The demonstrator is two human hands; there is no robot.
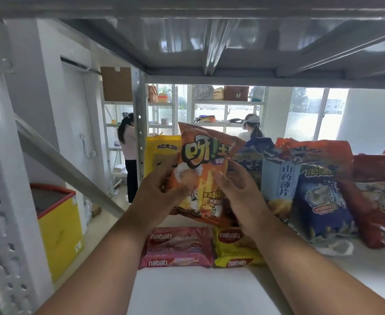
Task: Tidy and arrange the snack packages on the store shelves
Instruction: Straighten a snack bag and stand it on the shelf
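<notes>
Both hands up at shelf level, gripping one orange snack bag (204,173) betw. them. Left hand (164,192) wraps the bag's left edge, thumb across the front, fingers curled behind. Right hand (237,194) holds the right edge, fingers curled onto the front face. Bag upright, tilted slightly to the right, raised above the white shelf board (198,289); bottom edge looks clear of the board, can't tell for sure.

On the board, just below the held bag: pink nabati wafer pack (178,247) lying flat, yellow nabati wafer pack (234,248) touching its right side, partly under the right wrist.

Behind the held bag, left: yellow bag (162,153), upright. To the right, a row standing or leaning: dark blue bag (252,155) partly hidden, pale blue bag (280,185) w/ vertical characters, blue bag (323,201) leaning forward in front of it, red bags (377,201) at far right, overlapping.

Grey metal shelf underside (209,42) overhead. Perforated upright (3,201) at left. Bkgd: yellow bin w/ red rim (60,226) on floor, two persons at other racks, windows behind.
</notes>
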